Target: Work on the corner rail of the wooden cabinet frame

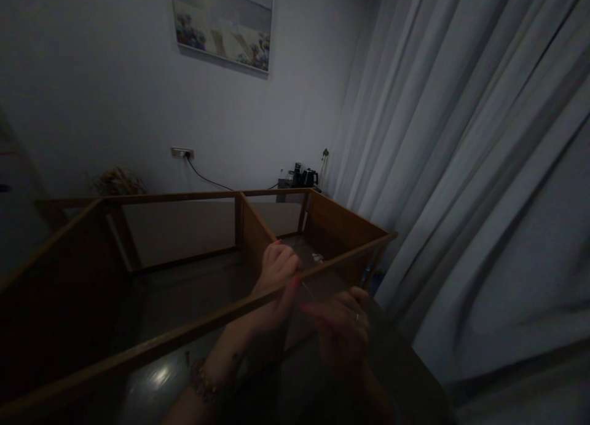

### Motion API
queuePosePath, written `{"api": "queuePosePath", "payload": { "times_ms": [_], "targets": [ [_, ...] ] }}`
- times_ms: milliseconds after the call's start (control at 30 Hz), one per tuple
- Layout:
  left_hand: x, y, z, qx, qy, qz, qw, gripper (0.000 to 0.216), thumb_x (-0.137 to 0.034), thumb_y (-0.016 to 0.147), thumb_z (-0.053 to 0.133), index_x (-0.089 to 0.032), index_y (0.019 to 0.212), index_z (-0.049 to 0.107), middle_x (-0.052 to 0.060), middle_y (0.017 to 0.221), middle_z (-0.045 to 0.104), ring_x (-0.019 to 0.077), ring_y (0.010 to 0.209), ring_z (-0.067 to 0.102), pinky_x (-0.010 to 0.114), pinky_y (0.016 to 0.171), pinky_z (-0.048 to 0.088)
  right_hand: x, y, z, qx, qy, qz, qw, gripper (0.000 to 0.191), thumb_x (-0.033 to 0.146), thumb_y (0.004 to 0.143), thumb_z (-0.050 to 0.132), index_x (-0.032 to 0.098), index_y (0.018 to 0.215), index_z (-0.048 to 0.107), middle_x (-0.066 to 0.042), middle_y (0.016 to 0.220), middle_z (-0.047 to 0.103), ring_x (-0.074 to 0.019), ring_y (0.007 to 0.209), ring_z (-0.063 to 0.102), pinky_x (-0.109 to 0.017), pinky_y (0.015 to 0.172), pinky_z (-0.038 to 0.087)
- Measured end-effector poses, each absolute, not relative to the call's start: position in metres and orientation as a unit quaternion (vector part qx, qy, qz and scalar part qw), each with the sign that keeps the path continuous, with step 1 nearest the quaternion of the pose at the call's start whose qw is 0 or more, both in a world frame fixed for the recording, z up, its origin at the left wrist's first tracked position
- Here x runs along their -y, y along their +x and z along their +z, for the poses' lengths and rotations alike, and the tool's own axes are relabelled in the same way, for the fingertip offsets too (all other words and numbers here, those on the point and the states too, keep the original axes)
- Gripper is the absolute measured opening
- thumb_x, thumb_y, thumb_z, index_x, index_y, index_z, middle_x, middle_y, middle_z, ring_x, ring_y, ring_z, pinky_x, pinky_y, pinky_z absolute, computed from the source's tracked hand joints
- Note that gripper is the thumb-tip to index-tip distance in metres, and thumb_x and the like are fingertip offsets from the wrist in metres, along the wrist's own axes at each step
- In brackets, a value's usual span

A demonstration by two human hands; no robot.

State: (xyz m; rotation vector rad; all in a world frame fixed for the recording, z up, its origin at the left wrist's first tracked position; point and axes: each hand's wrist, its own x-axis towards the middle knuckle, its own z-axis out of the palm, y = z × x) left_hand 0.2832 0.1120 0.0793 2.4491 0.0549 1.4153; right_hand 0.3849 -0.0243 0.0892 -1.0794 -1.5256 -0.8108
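Note:
A wooden shelf frame (184,197) lies on its side on the dark floor, split by a middle divider (253,228). My left hand (278,271) is closed around the frame's near edge board (161,339), fingers curled over it. My right hand (343,329) sits just right of it, fingers pinched on a thin light rod-like tool (308,289) that points toward the board. A ring shows on the right hand and a bracelet (203,382) on the left wrist. The room is dim and details are hard to read.
Grey curtains (461,166) hang along the right side. A white wall behind carries a framed picture (224,22) and a socket with a cable (182,153). A small table with a kettle (306,178) stands in the corner. The glossy floor (157,376) reflects light.

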Motion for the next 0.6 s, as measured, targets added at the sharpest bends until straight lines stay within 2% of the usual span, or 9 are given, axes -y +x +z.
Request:
{"api": "queuePosePath", "payload": {
  "times_ms": [167, 367, 600],
  "targets": [
    [-0.113, 0.285, 0.077, -0.025, 0.853, 0.501, 0.144, 0.039, -0.042, 0.113, 0.018, -0.024, 0.095, 0.048, 0.005, 0.095, 0.057, 0.0272, 0.1, 0.049, 0.053, 0.106, 0.042, 0.024, 0.382, 0.089, 0.657, -0.432, -0.252, 0.564, 0.03, 0.029, 0.114, 0.042, 0.027, 0.098, 0.068, 0.007, 0.075, 0.082, -0.0117, 0.057, 0.072, -0.035, 0.078, 0.045],
    [-0.112, 0.284, 0.078, -0.024, 0.851, 0.505, 0.144, 0.037, -0.039, 0.113, 0.021, -0.024, 0.095, 0.049, 0.005, 0.096, 0.057, 0.0271, 0.102, 0.049, 0.052, 0.107, 0.042, 0.025, 0.377, 0.091, 0.624, -0.457, -0.207, 0.6, 0.04, 0.036, 0.115, 0.042, 0.026, 0.084, 0.066, 0.007, 0.07, 0.078, -0.0109, 0.067, 0.076, -0.031, 0.078, 0.048],
    [-0.112, 0.285, 0.08, -0.032, 0.854, 0.496, 0.153, 0.042, -0.042, 0.113, 0.016, -0.025, 0.093, 0.049, 0.005, 0.093, 0.058, 0.0275, 0.101, 0.049, 0.053, 0.108, 0.041, 0.031, 0.372, 0.094, 0.604, -0.48, -0.167, 0.614, 0.028, 0.025, 0.106, 0.053, 0.024, 0.081, 0.067, 0.002, 0.073, 0.075, -0.0141, 0.069, 0.073, -0.027, 0.063, 0.053]
  ]
}}
